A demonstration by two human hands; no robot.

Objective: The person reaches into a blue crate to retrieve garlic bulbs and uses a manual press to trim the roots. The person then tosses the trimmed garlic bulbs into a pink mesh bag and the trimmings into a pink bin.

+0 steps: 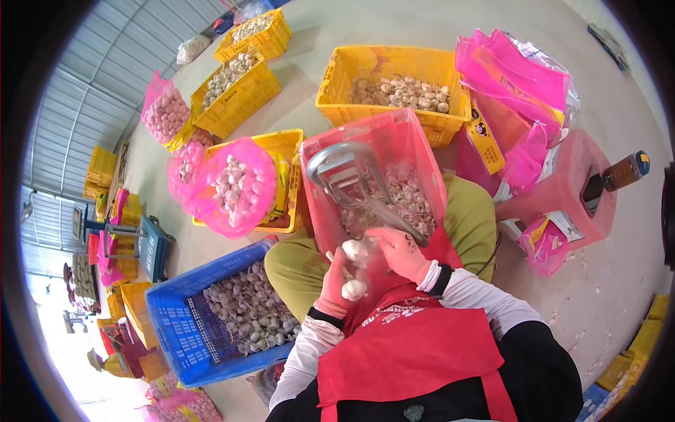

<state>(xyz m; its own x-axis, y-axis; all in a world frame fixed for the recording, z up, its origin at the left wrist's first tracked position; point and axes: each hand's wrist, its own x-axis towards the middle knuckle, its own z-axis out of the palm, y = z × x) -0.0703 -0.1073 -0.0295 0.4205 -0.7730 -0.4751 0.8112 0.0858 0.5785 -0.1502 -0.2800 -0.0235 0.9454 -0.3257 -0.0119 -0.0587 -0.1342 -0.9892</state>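
My left hand (334, 287), in a pink glove, is closed round garlic. One white garlic bulb (354, 250) shows at its fingertips and another garlic bulb (354, 289) lies lower, by the palm. My right hand (402, 254), also gloved in pink, is just to the right with its fingers curled in; I cannot make out what is between them. Beyond both hands a grey metal lever tool (344, 165) stands over the red crate (426, 151), its long arm reaching down beside my right hand. Garlic peelings and stems (401, 200) lie in that crate, partly behind the tool.
A blue crate (169, 320) of unpeeled garlic stands left. Ahead are a yellow crate (394, 56) with bulbs and a pink mesh bag (239, 190) of garlic in another crate. A pink stool (587, 204) at right carries a phone and a bottle (626, 171).
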